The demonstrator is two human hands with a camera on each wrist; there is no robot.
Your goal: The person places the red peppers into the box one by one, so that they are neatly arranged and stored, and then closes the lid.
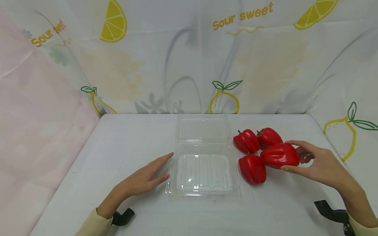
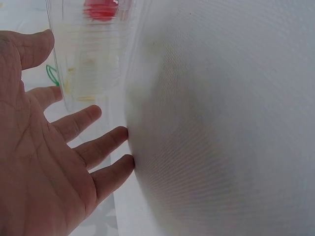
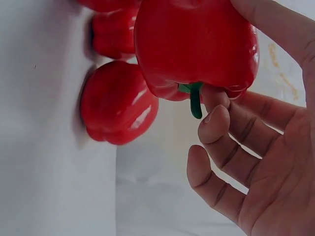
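In the head view, my right hand (image 1: 320, 164) holds a red bell pepper (image 1: 280, 155) between thumb and fingers, at the right of a small group. Its green stem shows close up in the right wrist view, beside my curled fingers (image 3: 214, 125). Three more peppers lie on the table: one at the front (image 1: 252, 169), one at the back left (image 1: 246, 141), one at the back right (image 1: 269, 137). A clear plastic clamshell box (image 1: 203, 193) lies with its lid folded back. By its left edge, my left hand (image 1: 144, 177) has fingers extended and holds nothing.
The white table (image 1: 118, 144) ends at a back wall of printed cloth (image 1: 165, 65) with lemon drawings. Pinkish cloth (image 1: 38, 114) hangs at the left side. The clear lid (image 1: 202, 128) lies flat behind the box, left of the peppers.
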